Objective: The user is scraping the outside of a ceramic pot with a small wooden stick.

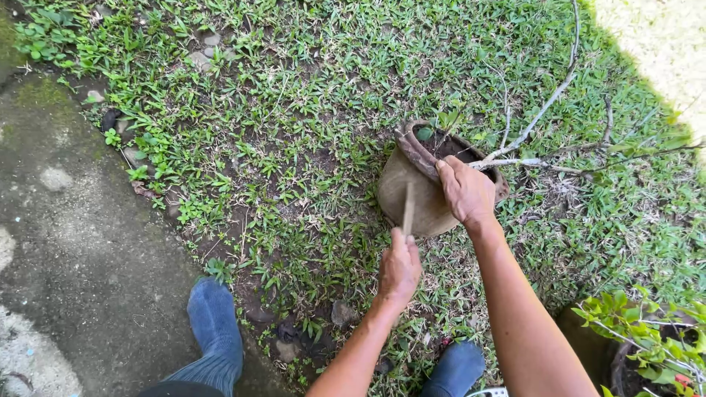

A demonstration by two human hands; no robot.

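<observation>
Fingers of the left hand are curled tight round the lower end of a thin, pale wooden stick, which rises upright against the side of a round, weathered brown clay pot. Just beyond, the right hand clamps over the pot's cracked rim, fingers folded on the edge. Close to the viewer, two feet in blue socks stand where grey concrete paving meets patchy green grass.

The pot sits tilted on the grass, dark soil and a few small green leaves showing inside, and a bare, pale branching stem leans out to the right. Judging by this, the plant and soil remain in the pot; loosening looks barely begun.
</observation>
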